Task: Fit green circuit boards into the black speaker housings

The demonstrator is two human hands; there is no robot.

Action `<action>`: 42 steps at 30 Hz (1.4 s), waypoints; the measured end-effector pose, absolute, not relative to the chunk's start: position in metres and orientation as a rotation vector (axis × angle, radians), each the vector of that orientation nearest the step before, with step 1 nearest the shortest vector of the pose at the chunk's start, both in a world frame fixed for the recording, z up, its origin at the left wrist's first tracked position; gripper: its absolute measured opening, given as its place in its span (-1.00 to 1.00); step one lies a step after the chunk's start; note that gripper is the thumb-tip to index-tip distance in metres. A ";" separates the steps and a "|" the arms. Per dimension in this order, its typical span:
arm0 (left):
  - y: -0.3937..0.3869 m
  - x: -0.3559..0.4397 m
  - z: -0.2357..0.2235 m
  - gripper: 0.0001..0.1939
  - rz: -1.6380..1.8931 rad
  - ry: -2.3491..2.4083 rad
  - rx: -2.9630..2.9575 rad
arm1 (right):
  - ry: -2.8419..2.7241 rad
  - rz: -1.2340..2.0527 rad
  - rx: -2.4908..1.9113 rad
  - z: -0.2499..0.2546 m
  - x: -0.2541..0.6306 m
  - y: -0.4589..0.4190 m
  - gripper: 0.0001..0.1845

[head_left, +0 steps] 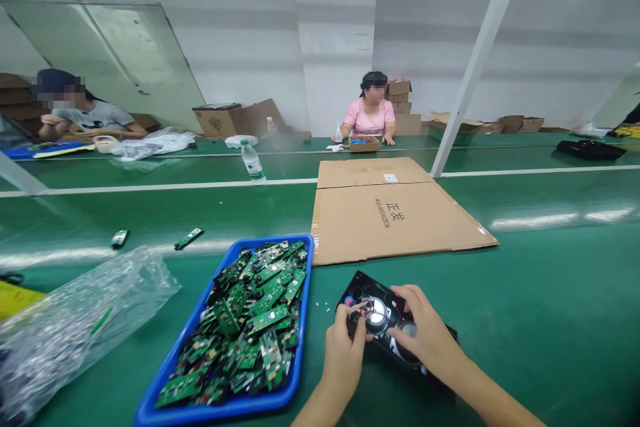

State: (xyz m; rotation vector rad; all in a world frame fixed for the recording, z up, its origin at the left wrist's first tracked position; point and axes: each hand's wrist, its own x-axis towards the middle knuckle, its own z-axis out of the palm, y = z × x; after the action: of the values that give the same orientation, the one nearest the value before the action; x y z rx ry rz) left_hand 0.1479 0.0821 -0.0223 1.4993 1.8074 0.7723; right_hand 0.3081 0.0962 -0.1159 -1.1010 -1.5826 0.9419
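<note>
Right now, a person is sitting at a long green bench with a black plastic piece lying flat in front of them. It has round holes and a shiny round part in the middle, with thin red wires on top. The left hand touches its left side, and its thumb and finger are pinched together on the red wires. The right hand lies on top of the black piece, fingers spread and pressing down on it, not closed around anything.

Just beside the left hand sits a blue tray full of little green circuit boards, all piled up. Farther left lies a crinkly clear plastic bag. Two small boards lie alone on the bench, past the tray.

Behind the black piece, a big flat sheet of cardboard lies on the bench. A water bottle stands upright farther back.

Across the bench, a person in a pink shirt sits with a small open box in front of them. Another person in a grey shirt sits far off to the left. Cardboard boxes stand along the white wall.
</note>
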 end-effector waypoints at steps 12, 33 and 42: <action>0.080 0.144 -0.031 -0.76 0.814 1.762 1.440 | -1.552 1.163 -0.854 -0.099 0.305 0.094 -0.76; 0.081 0.143 -0.037 -0.81 0.727 1.750 1.505 | -1.858 0.300 -0.917 -0.109 0.286 0.095 -0.69; 0.079 0.143 -0.036 -0.80 0.714 1.671 1.566 | -1.891 0.211 -0.858 -0.101 0.288 0.097 -0.66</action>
State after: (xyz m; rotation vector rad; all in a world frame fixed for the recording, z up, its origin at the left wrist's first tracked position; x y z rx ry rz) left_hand 0.1430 0.0793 -0.0364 1.5656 1.6705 0.7140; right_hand 0.2880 0.0972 -0.1013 -0.8582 -1.8905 0.2115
